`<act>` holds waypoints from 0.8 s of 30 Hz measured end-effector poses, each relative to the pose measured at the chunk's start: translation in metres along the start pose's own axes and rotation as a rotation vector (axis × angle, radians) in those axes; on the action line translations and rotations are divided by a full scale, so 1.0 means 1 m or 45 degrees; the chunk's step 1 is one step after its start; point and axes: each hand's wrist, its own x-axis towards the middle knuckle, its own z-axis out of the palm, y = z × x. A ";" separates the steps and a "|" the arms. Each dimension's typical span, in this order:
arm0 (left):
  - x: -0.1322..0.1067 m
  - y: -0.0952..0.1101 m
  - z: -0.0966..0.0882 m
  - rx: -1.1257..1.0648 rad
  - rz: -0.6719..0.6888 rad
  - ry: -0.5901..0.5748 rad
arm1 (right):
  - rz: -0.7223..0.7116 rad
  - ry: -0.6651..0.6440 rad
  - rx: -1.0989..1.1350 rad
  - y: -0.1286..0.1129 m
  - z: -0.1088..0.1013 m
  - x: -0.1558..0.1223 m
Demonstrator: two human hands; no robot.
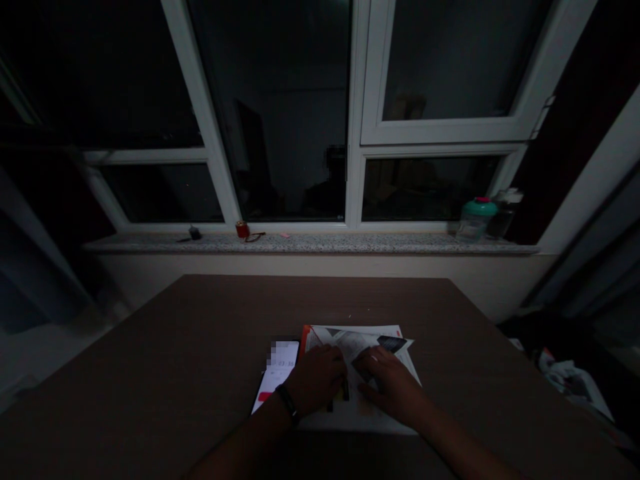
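A printed paper sheet [360, 338] with dark patches and a pointed right corner lies over an orange-edged booklet or stack of papers [306, 335] near the table's front. My left hand [320, 377], with a dark band on its wrist, is closed, fingers curled together at the sheet's left part. What lies under its fingertips is partly hidden. On the right part of the paper rests my right hand [393, 385], fingers bent and thumb apart from them, holding nothing I can see. Just left of my left hand lies a phone [280, 367] with its screen lit.
The brown table [225, 320] reaches to a wall below a speckled windowsill [320, 244]. On the sill stand a small dark bottle [195, 233], a red item with a cord [242, 230], and a green-lidded jar [476, 219] beside a clear bottle [504, 212]. The room is dim.
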 end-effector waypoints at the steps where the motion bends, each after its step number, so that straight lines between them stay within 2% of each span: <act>1: 0.000 0.000 0.000 0.004 0.002 -0.002 | -0.009 -0.006 -0.001 0.000 0.000 0.000; 7: -0.001 -0.001 0.004 0.003 0.012 0.016 | -0.073 -0.035 -0.045 0.004 -0.001 0.003; 14: -0.002 0.008 -0.002 0.036 0.002 -0.003 | -0.160 -0.053 0.033 0.012 -0.007 0.002; 24: -0.001 0.010 -0.004 0.026 -0.012 -0.024 | -0.173 -0.027 0.088 0.012 -0.007 0.003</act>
